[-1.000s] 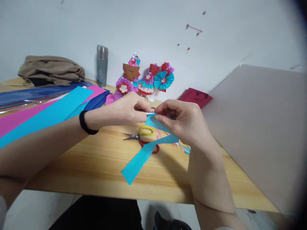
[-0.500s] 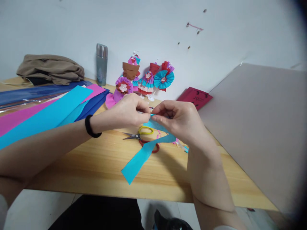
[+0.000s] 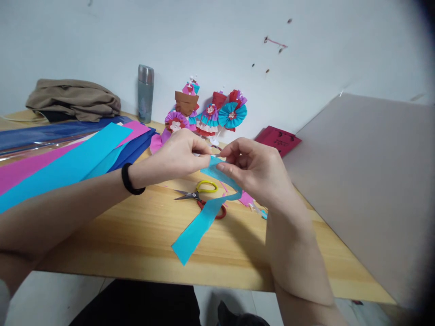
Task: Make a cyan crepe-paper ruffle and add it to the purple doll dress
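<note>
A turquoise crepe paper strip (image 3: 200,224) hangs from my two hands, its free end slanting down toward the front of the table. My left hand (image 3: 185,154) pinches the strip's upper end between thumb and fingers. Close beside it, my right hand (image 3: 254,165) has its thumb against the strip and its index finger bent toward the left fingertips. Below the hands lie scissors (image 3: 193,195) with one yellow and one red handle, blades pointing left. The strip passes over the red handle. My fingers partly hide the pinched end.
Long crepe paper sheets (image 3: 68,170) in turquoise, pink and blue lie at left. Behind stand a grey flask (image 3: 145,95), a brown cloth (image 3: 73,99) and paper-dressed figures (image 3: 209,113). A dark pink bag (image 3: 278,140) leans by a pale panel (image 3: 367,181). Paper scraps (image 3: 246,199) lie near my right hand.
My right thumb and index finger have spread apart, and the right hand has shifted slightly away from the left. More of the strip's upper part now shows between the hands.
</note>
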The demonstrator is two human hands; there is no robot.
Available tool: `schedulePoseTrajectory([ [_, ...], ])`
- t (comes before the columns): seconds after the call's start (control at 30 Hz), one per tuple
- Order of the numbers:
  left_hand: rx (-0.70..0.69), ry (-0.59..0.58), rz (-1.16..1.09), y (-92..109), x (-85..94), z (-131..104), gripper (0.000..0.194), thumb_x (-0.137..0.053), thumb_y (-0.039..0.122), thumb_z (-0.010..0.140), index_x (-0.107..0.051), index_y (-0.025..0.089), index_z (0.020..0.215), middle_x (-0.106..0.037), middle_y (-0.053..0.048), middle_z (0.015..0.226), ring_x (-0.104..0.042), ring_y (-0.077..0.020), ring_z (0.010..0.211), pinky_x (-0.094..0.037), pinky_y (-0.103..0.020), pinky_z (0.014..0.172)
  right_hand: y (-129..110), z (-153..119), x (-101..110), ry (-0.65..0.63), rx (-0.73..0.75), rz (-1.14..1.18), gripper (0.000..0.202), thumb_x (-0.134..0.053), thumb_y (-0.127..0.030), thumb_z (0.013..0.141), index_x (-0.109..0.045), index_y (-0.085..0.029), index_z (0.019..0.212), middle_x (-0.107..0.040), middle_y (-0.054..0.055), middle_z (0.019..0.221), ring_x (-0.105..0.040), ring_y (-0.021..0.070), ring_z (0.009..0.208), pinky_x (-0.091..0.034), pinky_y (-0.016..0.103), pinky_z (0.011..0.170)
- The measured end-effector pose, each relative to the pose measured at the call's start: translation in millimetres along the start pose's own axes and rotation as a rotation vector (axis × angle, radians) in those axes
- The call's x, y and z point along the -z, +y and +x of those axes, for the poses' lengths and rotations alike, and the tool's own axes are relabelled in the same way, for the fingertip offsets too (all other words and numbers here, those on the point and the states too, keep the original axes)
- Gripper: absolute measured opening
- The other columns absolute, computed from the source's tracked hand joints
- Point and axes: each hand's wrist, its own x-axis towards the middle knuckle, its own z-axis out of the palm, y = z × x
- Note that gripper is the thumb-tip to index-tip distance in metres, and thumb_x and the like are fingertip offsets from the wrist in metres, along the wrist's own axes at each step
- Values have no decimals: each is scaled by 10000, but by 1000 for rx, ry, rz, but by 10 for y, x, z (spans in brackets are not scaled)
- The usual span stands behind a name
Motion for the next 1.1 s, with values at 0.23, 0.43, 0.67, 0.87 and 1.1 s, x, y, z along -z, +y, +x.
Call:
schedulePoseTrajectory([
  [0.23, -49, -9, 9, -55, -28, 2, 234, -525, 72, 764, -603, 131, 551, -448, 44, 503, -466, -84, 568, -308, -206, 512, -57, 24, 18, -8, -50, -22, 116, -671, -278, 785, -619, -210, 709, -635, 8, 664, -530, 146, 608, -411, 285, 557],
  [0.43, -73, -16, -25, -30, -41, -17, 206, -508, 107, 774, -616, 141, 603, -422, 49, 483, -437, -75, 543, -253, -191, 463, -106, 16, -14, -61, -2, 56, 114, -641, -280, 793, -613, -197, 719, -617, 1, 665, -523, 134, 614, -408, 269, 561],
  [0.67, -75, 2, -37, -8, -38, -37, 208, -521, 112, 775, -580, 138, 577, -421, 42, 496, -399, -65, 544, -222, -182, 455, -83, 34, 32, -31, -35, -72, 119, -647, -248, 768, -603, -196, 671, -581, -6, 608, -464, 125, 572, -371, 265, 539],
  [0.87, -46, -22, 4, 34, -33, -44, 216, -513, 102, 808, -642, 137, 638, -488, 37, 552, -401, -75, 566, -254, -208, 490, -128, 30, 1, -57, 22, 82, 126, -637, -271, 785, -601, -195, 691, -583, -4, 643, -505, 137, 612, -394, 279, 565],
  [1.1, -72, -2, -22, 27, -41, -43, 219, -506, 121, 828, -676, 152, 692, -507, 38, 568, -438, -84, 576, -276, -207, 495, -119, 37, -7, -15, -1, 72, 128, -635, -301, 792, -626, -207, 705, -591, -7, 641, -519, 146, 616, -378, 283, 550],
])
